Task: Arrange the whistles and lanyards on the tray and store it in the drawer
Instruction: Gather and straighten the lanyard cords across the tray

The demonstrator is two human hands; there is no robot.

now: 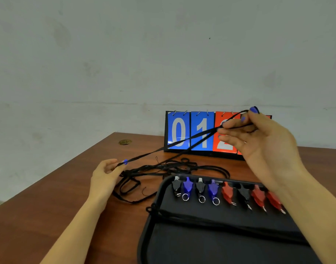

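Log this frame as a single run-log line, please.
left hand: pinches lanyard | right hand: grips its other end, raised | whistles: rowed on tray | loose lanyards: on table

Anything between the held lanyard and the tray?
Nothing solid. The lanyard hangs stretched between left hand and right hand, above the desk behind the tray. A loose pile of lanyards lies below it; the whistles fill the tray's far row.

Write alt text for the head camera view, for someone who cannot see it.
Two hands stretch a black lanyard above a brown table: the left hand pinches one end low, the right hand holds the other raised. A black tray holds a row of whistles, with tangled lanyards and a scoreboard behind.
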